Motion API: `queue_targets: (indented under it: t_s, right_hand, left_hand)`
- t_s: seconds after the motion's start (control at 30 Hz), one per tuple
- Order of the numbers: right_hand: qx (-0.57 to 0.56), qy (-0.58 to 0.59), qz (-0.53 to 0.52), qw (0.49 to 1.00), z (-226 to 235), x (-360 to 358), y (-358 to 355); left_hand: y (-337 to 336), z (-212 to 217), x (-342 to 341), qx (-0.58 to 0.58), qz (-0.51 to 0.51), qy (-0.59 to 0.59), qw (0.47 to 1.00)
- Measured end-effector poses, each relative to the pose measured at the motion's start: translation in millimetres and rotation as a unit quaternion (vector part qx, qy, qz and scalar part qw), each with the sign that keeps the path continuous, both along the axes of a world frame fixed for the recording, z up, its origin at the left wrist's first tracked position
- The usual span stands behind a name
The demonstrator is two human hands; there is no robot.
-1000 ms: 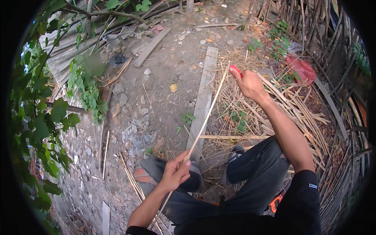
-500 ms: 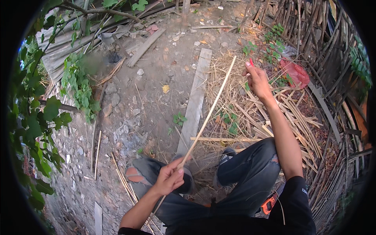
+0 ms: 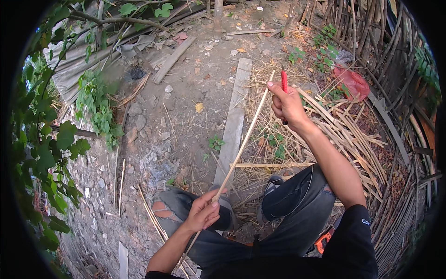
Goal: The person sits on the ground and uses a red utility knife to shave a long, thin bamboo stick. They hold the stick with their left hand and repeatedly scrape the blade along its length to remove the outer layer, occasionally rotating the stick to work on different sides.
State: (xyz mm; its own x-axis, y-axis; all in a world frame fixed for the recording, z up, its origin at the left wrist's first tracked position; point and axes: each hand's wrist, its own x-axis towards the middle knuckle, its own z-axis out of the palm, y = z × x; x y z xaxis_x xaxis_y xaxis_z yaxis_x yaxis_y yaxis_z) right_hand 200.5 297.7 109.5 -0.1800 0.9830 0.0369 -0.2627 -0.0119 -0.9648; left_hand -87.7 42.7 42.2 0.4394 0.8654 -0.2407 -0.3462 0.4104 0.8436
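Observation:
A long, thin, pale strip of split bamboo or wood (image 3: pixel 245 144) slants up and away from my lap. My left hand (image 3: pixel 204 211) is closed round its lower part, above my left thigh. In my right hand (image 3: pixel 289 104) is a red utility knife (image 3: pixel 284 80), its dark tip pointing away from me. The right thumb is beside the strip's far end; whether it touches the strip I cannot tell. My right fingers are curled round the knife's handle, and its dark lower end shows beneath them.
Many split strips (image 3: pixel 353 139) lie heaped at the right on shavings. A grey plank (image 3: pixel 232 125) rests on the dirt ahead. A red plastic bag (image 3: pixel 351 83) lies by the stick fence (image 3: pixel 385 42). An orange-and-black tool (image 3: pixel 324 241) sits beside my right hip. Leafy vines (image 3: pixel 51 153) hang at left.
My right hand has moved left and nearer, bringing the red knife beside the strip's far end. My left hand still grips the strip in nearly the same place.

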Motion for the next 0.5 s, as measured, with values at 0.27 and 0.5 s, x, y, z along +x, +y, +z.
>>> queue_targets:
  t_s: [0.27, 0.5]
  right_hand:
    - [0.017, -0.104, 0.107, 0.989, -4, -24, -22]
    - [0.247, -0.428, 0.131, 0.859, -10, -51, -62]
  left_hand:
    - [38, 25, 4, 0.047, 0.056, 0.094, 0.993]
    - [81, 26, 14, 0.098, 0.154, 0.135, 0.974]
